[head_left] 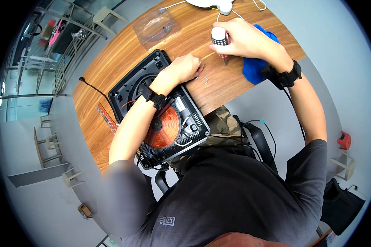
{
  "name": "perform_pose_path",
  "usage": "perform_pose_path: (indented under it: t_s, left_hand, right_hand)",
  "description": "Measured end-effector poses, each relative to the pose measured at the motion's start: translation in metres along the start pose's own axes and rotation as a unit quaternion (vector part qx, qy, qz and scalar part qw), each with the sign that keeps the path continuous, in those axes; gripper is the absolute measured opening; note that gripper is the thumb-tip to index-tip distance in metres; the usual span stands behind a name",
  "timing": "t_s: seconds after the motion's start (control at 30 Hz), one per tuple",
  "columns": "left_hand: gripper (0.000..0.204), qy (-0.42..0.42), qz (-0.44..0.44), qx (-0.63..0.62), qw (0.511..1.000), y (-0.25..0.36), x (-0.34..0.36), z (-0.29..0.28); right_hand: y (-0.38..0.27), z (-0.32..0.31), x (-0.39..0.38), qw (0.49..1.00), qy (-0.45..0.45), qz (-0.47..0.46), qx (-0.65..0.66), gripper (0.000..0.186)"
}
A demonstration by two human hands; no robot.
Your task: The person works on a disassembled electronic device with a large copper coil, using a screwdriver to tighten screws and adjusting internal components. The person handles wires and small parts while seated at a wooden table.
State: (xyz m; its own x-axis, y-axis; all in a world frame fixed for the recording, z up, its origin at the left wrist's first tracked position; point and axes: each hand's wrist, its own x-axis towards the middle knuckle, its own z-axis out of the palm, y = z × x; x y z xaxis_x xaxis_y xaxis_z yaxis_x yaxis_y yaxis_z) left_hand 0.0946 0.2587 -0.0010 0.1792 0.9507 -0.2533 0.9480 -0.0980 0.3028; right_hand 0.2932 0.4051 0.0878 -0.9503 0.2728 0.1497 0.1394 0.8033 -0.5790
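Observation:
My right hand (244, 41) grips a black-and-red screwdriver with a white top (219, 38), its shaft pointing down at the table beside a blue cloth (253, 70). My left hand (181, 68) has curled fingers over the right edge of an opened black appliance (196, 123) with a copper coil (163, 131); what it holds, if anything, is hidden. Small screws (207, 80) lie on the wood just right of that hand. An orange circuit board (106, 118) sits at the appliance's left side, with a red wire running near it.
On the wooden table (95, 78) are a clear plastic bag (154, 29), a black cable (95, 86) and a white power strip (222, 6) at the back. My chair armrest (259, 142) is below the table edge. Stools (105, 18) and a red object (344, 140) stand farther off.

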Motion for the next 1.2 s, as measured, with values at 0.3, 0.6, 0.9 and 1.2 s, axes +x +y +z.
perform_pose_path:
  t_s: [0.3,0.6,0.9,1.2]
  left_hand:
    - [0.008,0.101,0.023,-0.115,0.988,-0.003,-0.012,-0.021]
    - [0.019,0.083,-0.067,-0.338,0.935,-0.017,-0.074,-0.036]
    - [0.028,0.075,-0.114,-0.456,0.88,-0.028,-0.123,-0.027]
    - [0.012,0.147,-0.165,-0.371,0.902,-0.033,-0.172,-0.017]
  right_hand:
    - [-0.002,-0.001,-0.004,0.996,0.057,-0.051,-0.055,0.037]
    - [-0.027,-0.003,0.01,0.998,0.013,-0.053,-0.041,0.031]
    - [-0.088,0.007,0.042,0.99,0.0,-0.139,0.013,0.033]
    - [-0.157,0.03,0.077,0.968,-0.001,-0.251,-0.026,0.039]
